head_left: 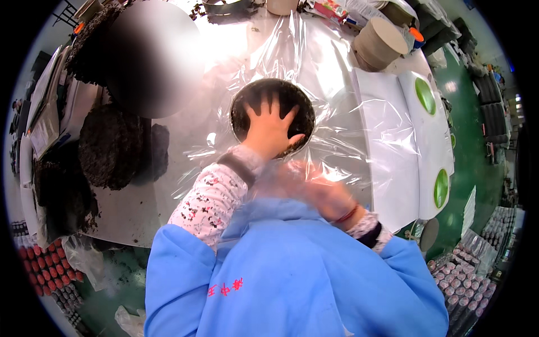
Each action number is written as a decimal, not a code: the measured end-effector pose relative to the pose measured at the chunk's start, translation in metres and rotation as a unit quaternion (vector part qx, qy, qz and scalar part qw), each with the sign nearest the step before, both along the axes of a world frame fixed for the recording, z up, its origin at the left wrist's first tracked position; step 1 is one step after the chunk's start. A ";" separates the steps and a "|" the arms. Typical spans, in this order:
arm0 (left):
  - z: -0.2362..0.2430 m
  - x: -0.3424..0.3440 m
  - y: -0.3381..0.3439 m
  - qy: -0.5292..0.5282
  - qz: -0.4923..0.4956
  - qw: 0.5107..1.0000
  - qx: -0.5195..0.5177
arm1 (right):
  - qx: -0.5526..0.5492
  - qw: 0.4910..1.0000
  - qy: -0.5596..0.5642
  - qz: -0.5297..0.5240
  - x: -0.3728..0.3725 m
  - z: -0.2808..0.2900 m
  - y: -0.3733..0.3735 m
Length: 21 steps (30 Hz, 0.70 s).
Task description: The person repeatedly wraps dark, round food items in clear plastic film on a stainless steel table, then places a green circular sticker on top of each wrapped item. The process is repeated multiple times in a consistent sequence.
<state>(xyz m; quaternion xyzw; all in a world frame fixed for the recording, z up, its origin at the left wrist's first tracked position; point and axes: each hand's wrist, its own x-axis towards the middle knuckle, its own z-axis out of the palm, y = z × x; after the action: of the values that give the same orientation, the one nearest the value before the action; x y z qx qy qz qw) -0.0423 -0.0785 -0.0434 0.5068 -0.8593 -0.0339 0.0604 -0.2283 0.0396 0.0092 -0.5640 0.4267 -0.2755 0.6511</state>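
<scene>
Garment (281, 269), light blue with red lettering; left sleeve (209, 194), pale pink flecked dark and red; round mass (304, 116), blackish brown; desk (135, 216), white; floor (466, 129), green.

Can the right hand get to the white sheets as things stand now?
Probably yes: the blurred right hand is near the white sheets; only clear plastic film, seemingly lying partly over them, might get in the way.

white table (179, 194) before me, bright glare (227, 45) across its top, glossy green floor (466, 115) to my right, pale wall (483, 36) beyond
</scene>
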 end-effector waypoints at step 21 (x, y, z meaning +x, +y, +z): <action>0.159 0.083 0.128 0.503 -0.042 0.775 0.382 | -0.520 0.767 0.371 0.069 0.059 -0.025 -0.058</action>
<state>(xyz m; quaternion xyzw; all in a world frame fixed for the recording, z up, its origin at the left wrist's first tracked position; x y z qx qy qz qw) 0.0411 0.0498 0.1158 0.3623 -0.6436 -0.6116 0.2837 -0.1690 -0.0182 -0.0155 -0.9024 0.3865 -0.1787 0.0669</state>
